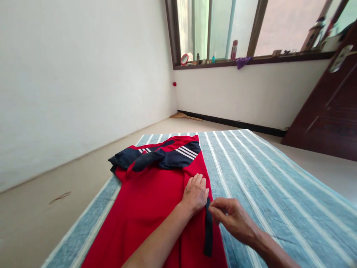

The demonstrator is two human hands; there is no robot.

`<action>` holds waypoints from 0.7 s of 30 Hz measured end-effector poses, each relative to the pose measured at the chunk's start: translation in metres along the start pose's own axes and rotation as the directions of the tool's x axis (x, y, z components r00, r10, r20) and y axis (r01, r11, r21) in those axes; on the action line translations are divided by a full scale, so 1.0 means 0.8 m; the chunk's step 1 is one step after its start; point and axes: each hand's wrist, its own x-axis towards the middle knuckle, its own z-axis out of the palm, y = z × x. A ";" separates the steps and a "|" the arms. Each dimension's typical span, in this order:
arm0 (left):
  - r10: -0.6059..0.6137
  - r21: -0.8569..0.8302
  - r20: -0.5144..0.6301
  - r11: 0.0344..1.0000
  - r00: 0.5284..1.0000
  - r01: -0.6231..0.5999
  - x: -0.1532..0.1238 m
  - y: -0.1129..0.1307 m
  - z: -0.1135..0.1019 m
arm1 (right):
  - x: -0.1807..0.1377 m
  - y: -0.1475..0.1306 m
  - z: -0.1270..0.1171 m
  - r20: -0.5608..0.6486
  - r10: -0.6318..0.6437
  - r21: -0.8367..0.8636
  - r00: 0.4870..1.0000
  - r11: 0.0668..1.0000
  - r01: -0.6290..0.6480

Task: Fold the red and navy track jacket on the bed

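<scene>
A red jacket with navy panels and white stripes lies spread over a blue-and-white striped cloth. The navy upper part is bunched at the far end. My left hand rests flat on the right side of the red fabric, fingers stretched forward. A dark navy band runs along that side, just below the left hand. At the jacket's right edge, my right hand has its thumb and curled fingers together, pinching the edge beside the upper part of the band. The exact grip is partly hidden.
The striped cloth extends to the right of the jacket. A broom lies by the far wall, and a thin loop is on the floor at left. Bottles, a round mirror and a purple cloth are on the windowsill. A dark red door stands right.
</scene>
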 end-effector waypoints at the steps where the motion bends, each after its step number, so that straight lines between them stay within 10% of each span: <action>1: 0.007 -0.004 0.003 1.000 1.000 -0.007 0.002 -0.003 0.003 | 0.015 0.004 -0.004 -0.018 -0.008 0.009 1.000 1.000 0.008; 12: 0.039 -0.019 -0.150 0.999 0.988 -0.043 -0.001 -0.021 0.042 | 0.207 0.038 -0.004 -0.356 -0.021 0.215 0.934 0.971 0.104; 21: 0.057 -0.007 -0.183 0.998 0.981 -0.059 -0.006 -0.021 0.041 | 0.278 0.083 -0.024 -0.460 -0.194 -0.266 0.866 0.961 0.074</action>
